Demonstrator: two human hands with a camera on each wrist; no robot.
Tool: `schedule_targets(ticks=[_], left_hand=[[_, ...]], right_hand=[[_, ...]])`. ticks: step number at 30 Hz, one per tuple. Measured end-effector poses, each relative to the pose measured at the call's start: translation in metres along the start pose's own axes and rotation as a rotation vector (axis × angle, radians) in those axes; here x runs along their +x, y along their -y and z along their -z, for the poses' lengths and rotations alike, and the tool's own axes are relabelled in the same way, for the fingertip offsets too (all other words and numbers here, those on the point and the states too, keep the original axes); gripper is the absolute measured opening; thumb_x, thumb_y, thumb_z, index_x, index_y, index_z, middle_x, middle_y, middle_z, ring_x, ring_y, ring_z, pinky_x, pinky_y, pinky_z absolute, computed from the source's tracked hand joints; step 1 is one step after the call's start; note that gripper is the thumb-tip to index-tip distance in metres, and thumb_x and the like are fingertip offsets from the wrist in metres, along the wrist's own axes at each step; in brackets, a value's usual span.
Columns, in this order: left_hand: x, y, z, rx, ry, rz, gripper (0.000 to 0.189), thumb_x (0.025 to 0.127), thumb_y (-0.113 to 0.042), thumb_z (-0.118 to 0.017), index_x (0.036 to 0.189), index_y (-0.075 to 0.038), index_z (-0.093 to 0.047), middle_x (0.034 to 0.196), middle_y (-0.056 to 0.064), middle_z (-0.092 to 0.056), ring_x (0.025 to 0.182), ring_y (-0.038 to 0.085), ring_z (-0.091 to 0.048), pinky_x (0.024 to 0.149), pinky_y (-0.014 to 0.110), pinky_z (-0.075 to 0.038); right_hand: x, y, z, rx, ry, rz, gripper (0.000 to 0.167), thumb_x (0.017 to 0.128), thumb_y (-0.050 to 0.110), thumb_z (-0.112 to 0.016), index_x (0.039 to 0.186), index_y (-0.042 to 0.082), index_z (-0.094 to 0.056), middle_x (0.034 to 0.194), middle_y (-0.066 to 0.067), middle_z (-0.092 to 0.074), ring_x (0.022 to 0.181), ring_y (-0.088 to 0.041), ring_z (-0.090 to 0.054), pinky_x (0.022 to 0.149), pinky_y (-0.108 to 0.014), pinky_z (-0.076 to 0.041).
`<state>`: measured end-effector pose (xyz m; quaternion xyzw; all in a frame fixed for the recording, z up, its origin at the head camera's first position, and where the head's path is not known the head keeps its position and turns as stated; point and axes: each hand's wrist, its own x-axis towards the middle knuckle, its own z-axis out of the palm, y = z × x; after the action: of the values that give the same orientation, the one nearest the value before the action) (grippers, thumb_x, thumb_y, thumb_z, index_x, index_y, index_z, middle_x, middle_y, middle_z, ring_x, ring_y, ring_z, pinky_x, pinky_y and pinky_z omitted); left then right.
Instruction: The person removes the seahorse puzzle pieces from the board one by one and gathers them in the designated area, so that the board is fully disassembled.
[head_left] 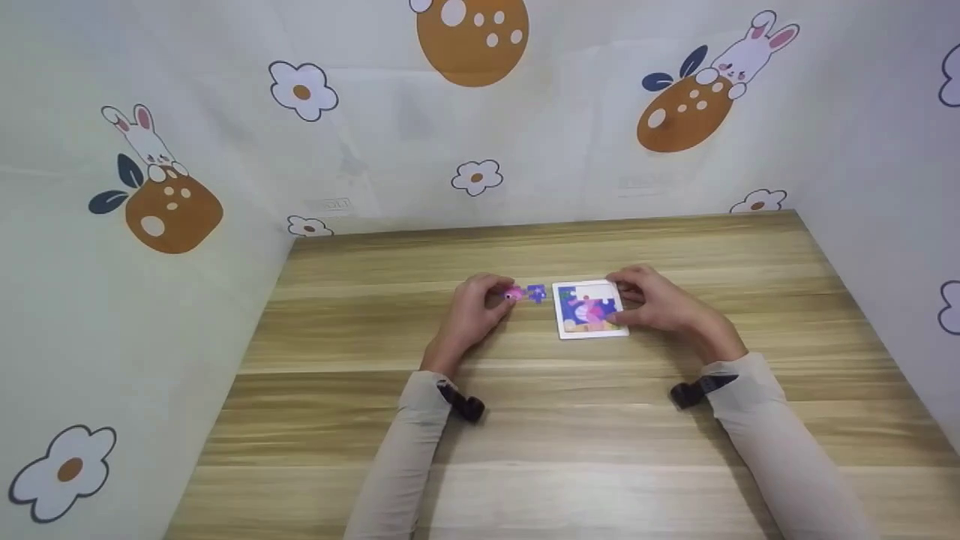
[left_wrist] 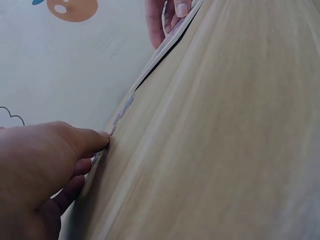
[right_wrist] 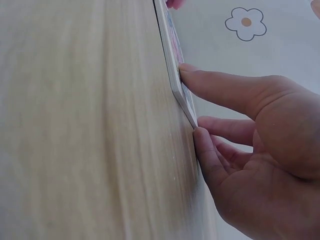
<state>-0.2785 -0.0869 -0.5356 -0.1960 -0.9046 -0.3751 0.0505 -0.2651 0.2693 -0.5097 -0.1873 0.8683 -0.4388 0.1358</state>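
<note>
At the left hand (head_left: 475,304), half-hidden pink piece (head_left: 516,292)

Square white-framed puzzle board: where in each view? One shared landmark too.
Head: square white-framed puzzle board, right of and just below centre.
Left wrist: top centre, a slanting strip, nearly edge-on.
Right wrist: upper centre, nearly edge-on.
Shared landmark: the bare right hand, at its edge in all three.

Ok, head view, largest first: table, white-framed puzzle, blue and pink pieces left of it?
1. Table
2. White-framed puzzle
3. Blue piece and pink piece: unranked; left hand partly covers the latter.
</note>
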Motion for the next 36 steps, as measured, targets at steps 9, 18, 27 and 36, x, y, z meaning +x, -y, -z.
schedule_targets(ticks=[9,18,27,36], left_hand=[[0.002,-0.008,-0.001,-0.030,-0.030,-0.027,0.034,0.097,-0.015,-0.081,0.130,-0.008,-0.076,0.127,0.010,-0.078,0.121,0.028,-0.071,0.111,0.044,-0.054],[0.008,-0.042,-0.018,-0.064,0.036,-0.105,0.032,0.099,-0.013,-0.077,0.131,-0.008,-0.075,0.128,0.011,-0.077,0.120,0.027,-0.071,0.109,0.042,-0.056],[0.017,-0.067,-0.042,0.046,0.095,-0.080,0.036,0.102,-0.021,-0.076,0.135,-0.008,-0.073,0.140,0.010,-0.073,0.137,0.028,-0.064,0.123,0.042,-0.047],[0.018,-0.064,-0.049,0.160,0.083,-0.129,0.041,0.099,-0.024,-0.079,0.136,-0.008,-0.073,0.137,0.010,-0.075,0.131,0.028,-0.066,0.119,0.040,-0.050]], right_hand=[[0.000,0.000,0.001,-0.015,0.009,0.020,0.078,0.091,0.008,-0.086,0.155,-0.013,-0.046,0.153,-0.035,-0.038,0.145,-0.052,-0.048,0.126,-0.058,-0.039],[-0.002,0.002,0.000,-0.006,0.021,-0.016,0.093,0.086,0.016,-0.092,0.160,-0.009,-0.041,0.160,-0.033,-0.032,0.151,-0.051,-0.042,0.131,-0.059,-0.033],[-0.005,0.004,-0.001,-0.064,0.033,-0.006,0.100,0.083,0.026,-0.096,0.161,-0.005,-0.041,0.160,-0.030,-0.033,0.151,-0.049,-0.042,0.131,-0.060,-0.032],[-0.005,0.004,0.002,-0.072,0.051,-0.025,0.102,0.083,0.023,-0.096,0.164,-0.001,-0.040,0.164,-0.026,-0.031,0.155,-0.047,-0.039,0.131,-0.059,-0.031]])
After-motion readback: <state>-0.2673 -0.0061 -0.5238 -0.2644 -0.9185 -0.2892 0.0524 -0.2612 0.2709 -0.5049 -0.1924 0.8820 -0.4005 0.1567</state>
